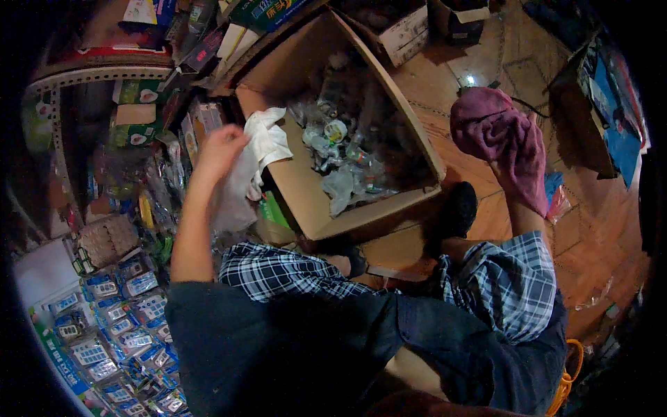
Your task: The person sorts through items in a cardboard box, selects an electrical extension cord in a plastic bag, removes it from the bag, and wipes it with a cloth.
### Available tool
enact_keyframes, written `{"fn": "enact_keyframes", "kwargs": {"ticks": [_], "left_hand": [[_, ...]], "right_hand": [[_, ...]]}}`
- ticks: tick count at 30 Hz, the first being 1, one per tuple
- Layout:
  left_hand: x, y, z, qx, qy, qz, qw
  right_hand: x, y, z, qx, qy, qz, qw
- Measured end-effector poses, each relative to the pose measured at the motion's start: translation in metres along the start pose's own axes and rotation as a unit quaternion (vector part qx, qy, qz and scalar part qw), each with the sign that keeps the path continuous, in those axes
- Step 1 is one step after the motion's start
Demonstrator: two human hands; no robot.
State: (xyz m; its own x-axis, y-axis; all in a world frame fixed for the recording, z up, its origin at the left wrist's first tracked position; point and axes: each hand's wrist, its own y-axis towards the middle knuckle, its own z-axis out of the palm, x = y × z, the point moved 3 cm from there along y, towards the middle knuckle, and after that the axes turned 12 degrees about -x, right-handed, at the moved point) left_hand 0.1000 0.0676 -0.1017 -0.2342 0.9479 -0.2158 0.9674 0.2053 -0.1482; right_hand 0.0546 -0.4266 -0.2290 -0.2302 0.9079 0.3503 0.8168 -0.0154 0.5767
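Observation:
My left hand (221, 149) is over the near-left side of a large open cardboard box (306, 201), its fingers curled together. Right beside the fingertips, a white cloth (269, 137) hangs over the box's left wall. Translucent plastic (237, 191) lies below that hand; whether the fingers pinch it or the cloth is unclear. A maroon cloth (501, 132) covers my right hand completely, draping down over the wrist, so those fingers are hidden. From under it my right forearm (526, 221) shows. Crumpled clear plastic packaging (340, 156) and a roll of tape (335, 131) lie inside the box.
Small blister packs (118, 326) cover a board at lower left. Green cartons (135, 125) and bagged goods crowd the left shelf. Another open box (597, 111) stands at the right. A small bright light (471, 80) shines beyond the maroon cloth; an orange cord (571, 375) is at lower right.

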Motion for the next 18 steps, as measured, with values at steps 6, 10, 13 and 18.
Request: {"fn": "enact_keyframes", "kwargs": {"ticks": [6,10,13,18], "left_hand": [[-0.075,0.081,0.147,0.119,-0.070,0.112,0.984],[-0.080,0.100,0.248,0.082,0.009,0.045,0.996],[-0.086,0.084,0.295,0.034,0.019,0.038,0.999],[-0.137,0.042,0.240,0.062,0.092,0.181,0.977]], "right_hand": [[-0.004,-0.001,-0.018,0.010,-0.052,-0.007,0.999],[0.013,0.009,-0.015,0.032,-0.074,-0.038,0.996],[0.017,0.010,-0.011,0.052,-0.111,-0.044,0.992],[-0.004,-0.006,-0.007,0.057,-0.062,0.040,0.996]]}}
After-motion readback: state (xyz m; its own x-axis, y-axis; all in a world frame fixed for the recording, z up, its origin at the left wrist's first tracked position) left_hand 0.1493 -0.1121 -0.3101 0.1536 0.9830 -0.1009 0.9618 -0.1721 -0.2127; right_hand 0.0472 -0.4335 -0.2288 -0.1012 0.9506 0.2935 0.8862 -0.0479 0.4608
